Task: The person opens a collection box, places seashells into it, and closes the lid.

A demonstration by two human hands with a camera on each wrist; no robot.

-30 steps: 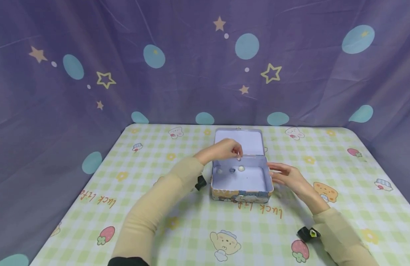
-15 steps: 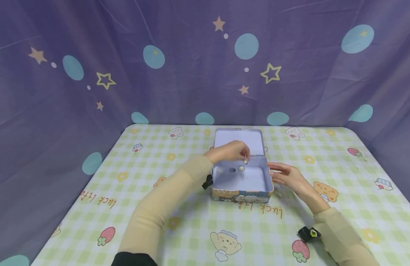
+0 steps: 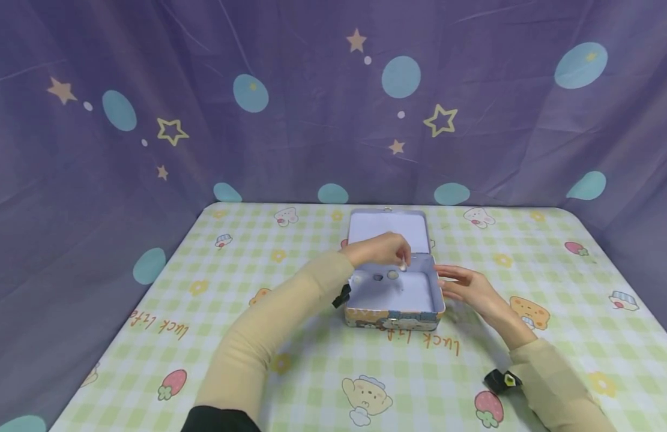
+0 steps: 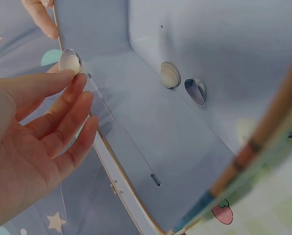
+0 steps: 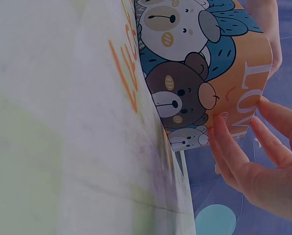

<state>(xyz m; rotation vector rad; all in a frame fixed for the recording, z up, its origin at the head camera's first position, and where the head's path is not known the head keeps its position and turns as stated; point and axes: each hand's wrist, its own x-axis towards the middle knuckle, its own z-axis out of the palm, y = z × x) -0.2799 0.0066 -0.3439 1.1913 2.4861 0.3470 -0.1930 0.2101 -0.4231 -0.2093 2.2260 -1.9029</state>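
An open tin box [image 3: 395, 313] stands on the table with its lid [image 3: 389, 223] laid back behind it. Thumb and fingertips of my left hand [image 3: 382, 248] pinch a small seashell [image 4: 70, 60], held over the back right part of the box. Below it in the tin lie a cream shell [image 4: 170, 75], a shell with a dark hollow [image 4: 195, 92] and a pale shell [image 3: 357, 279] nearer the left wall. My right hand [image 3: 470, 289] rests its extended fingers [image 5: 229, 142] against the box's right outer side, which is printed with cartoon bears.
A green checked tablecloth [image 3: 290, 390] with cartoon prints covers the table. Behind and to the left hangs a purple curtain [image 3: 311, 144] with stars and blue ovals. A black wrist strap [image 3: 501, 380] sits by the right sleeve.
My left hand has moved to the right over the tin, carrying the pinched shell towards the right wall, and slowed lately. The right hand and the box have stayed in place.
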